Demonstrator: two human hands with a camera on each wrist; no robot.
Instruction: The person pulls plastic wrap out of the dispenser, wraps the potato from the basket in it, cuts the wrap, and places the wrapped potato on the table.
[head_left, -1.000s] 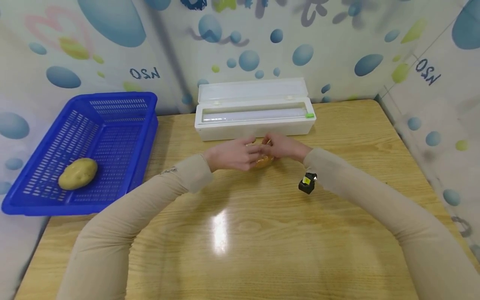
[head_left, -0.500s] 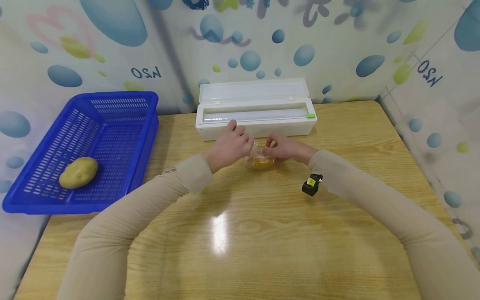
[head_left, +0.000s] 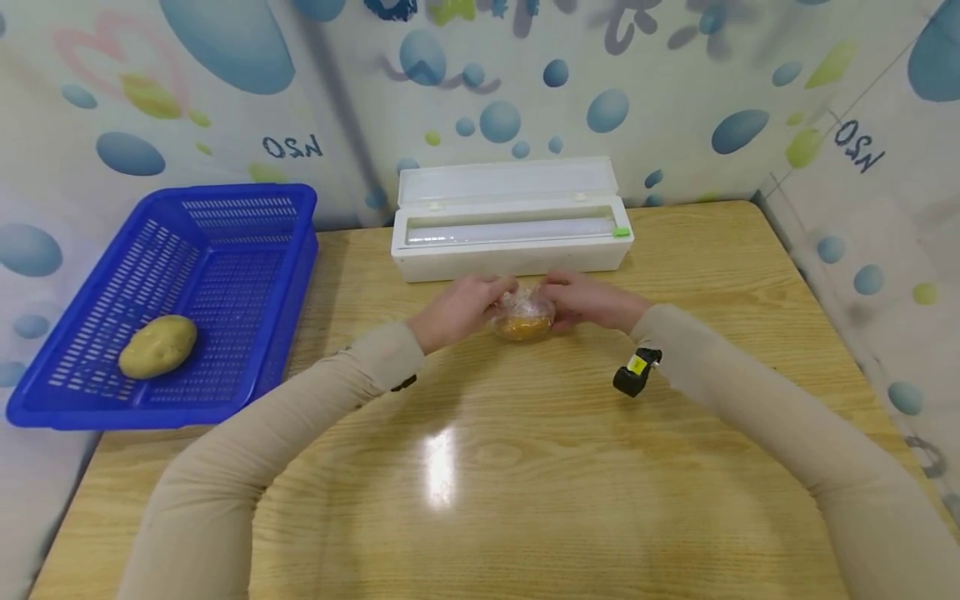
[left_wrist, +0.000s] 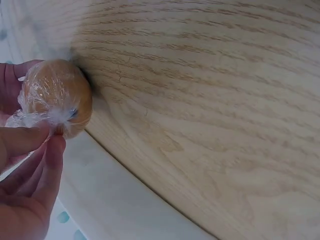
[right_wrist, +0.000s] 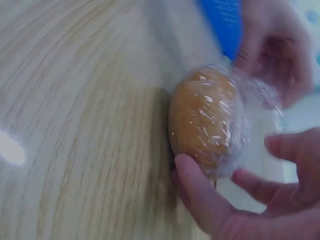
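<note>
Head view, wall writing: short dark markings (head_left: pixel 291 147) are showing on the back wall, looking reversed; I cannot read them surely.
Head view, wrist device: a black device (head_left: pixel 632 379) below the right sleeve is showing a yellow patch, too small to read.
Head view, wrapped item: an orange-coloured oval item (head_left: pixel 523 325) in clear film is sitting on the table (head_left: pixel 562 508), between centre and far edge, its long axis running roughly parallel to that edge.
Head view, hands: the left hand (head_left: pixel 459 310) is working at its left end, the right hand (head_left: pixel 596 302) at its right.
Head view, white box: a lidded box (head_left: pixel 510 263) is standing open along the far edge, holding a pale roll (head_left: pixel 510 231) and bearing a green tab (head_left: pixel 621 232).
Head view, basket: a blue slotted basket (head_left: pixel 180 417) is covering the far left corner, a smooth potato (head_left: pixel 157 347) lying inside.
Left wrist view, pinch: left thumb and finger are pinching gathered film (left_wrist: pixel 59 116), wrinkled and glossy, bunching towards the fingertips.
Right wrist view, right fingers: they are spreading apart, one touching the item's end.
</note>
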